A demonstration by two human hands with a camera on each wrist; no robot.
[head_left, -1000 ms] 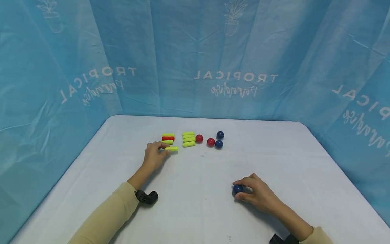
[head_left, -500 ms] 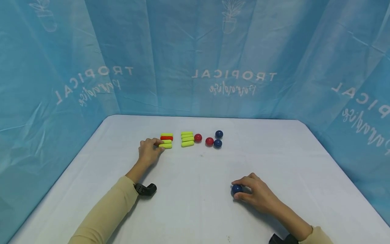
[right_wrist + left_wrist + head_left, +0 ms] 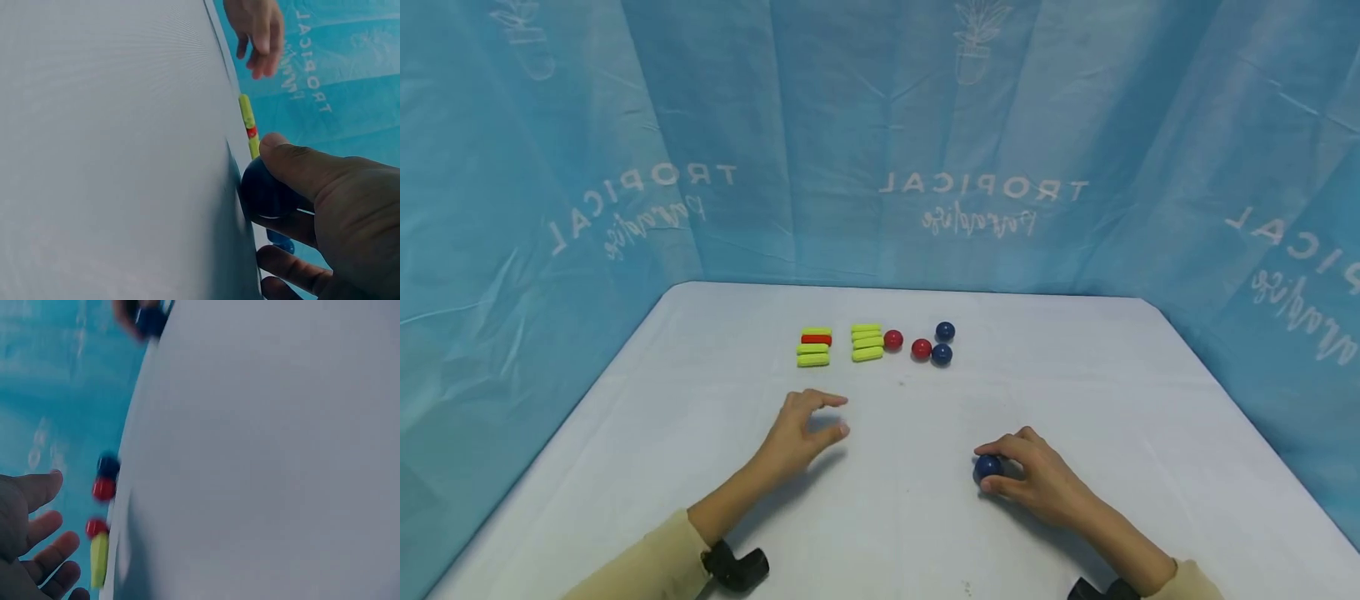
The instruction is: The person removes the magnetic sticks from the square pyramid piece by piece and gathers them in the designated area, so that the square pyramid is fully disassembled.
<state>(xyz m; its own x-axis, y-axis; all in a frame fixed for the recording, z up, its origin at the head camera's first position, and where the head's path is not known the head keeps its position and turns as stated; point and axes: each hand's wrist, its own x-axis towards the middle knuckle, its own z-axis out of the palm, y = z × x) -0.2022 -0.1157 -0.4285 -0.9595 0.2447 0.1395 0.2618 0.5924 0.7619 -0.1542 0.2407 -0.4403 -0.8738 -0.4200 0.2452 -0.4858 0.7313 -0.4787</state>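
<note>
My left hand [image 3: 795, 435] hovers over the white table with thumb and fingers spread apart, holding nothing. Beyond it lie a yellow-green stick [image 3: 813, 361], another just behind, a red stick [image 3: 816, 339] and a further yellow-green one, stacked in a column. My right hand [image 3: 1037, 477] pinches a dark blue ball [image 3: 987, 467] between thumb and fingers, low over the table at right. In the right wrist view the same blue ball [image 3: 265, 190] sits against the thumb and a finger. The left wrist view catches my left hand's spread fingers [image 3: 53, 556].
A second column of yellow-green sticks [image 3: 867, 353] touches or nearly touches a red ball [image 3: 892, 340]. To its right are another red ball [image 3: 921, 349] and two blue balls [image 3: 945, 332]. A blue printed curtain [image 3: 880, 167] hangs behind the table [image 3: 895, 517].
My left hand brought a yellow-green stick left to the front of the left column, let it go, then drew back toward me. The right hand stays put with the blue ball.
</note>
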